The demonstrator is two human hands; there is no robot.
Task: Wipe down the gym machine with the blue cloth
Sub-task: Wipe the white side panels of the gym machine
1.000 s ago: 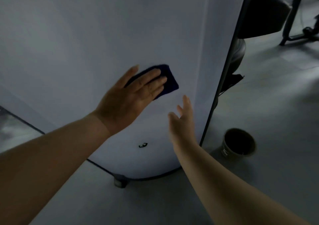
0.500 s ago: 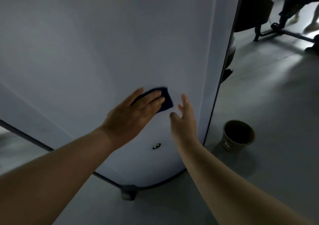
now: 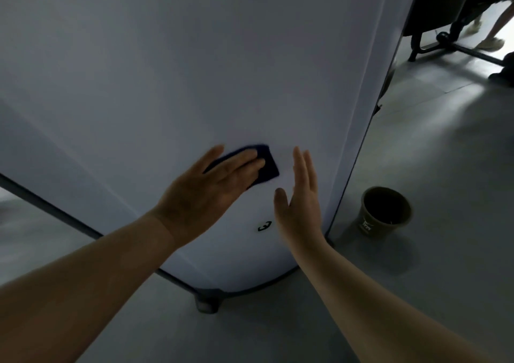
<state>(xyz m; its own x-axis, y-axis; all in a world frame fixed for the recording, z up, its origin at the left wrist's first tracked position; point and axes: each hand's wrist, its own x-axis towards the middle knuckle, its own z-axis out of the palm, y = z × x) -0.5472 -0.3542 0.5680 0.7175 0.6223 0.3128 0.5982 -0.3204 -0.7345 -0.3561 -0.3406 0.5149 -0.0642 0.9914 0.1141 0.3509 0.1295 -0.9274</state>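
- the left hand (image 3: 214, 193) presses the blue cloth (image 3: 264, 165) flat on the white gym machine panel (image 3: 194, 70), fingers straight.
- the right hand (image 3: 301, 204) is open just right of the cloth, holding nothing.
- a brown cup (image 3: 385, 212) sits on the floor, right of the panel.

The head view is dim overall, with a cool grey-blue cast. The brightest area is the floor (image 3: 434, 128) at upper right, where light enters from the far right edge and overexposes a patch near a bystander's legs (image 3: 492, 28). The white machine panel (image 3: 194, 70) is evenly lit at centre and darkens toward the left and top edges. The plastic bucket (image 3: 385, 211) casts a soft shadow toward the lower right. Both forearms are underexposed at the bottom of the frame. Motion blur softens the blue cloth (image 3: 265, 165) and the fingers (image 3: 236, 165) of the left hand (image 3: 205, 193). Wide-angle distortion bends the panel's straight edges. Fine detail is smeared by compression.
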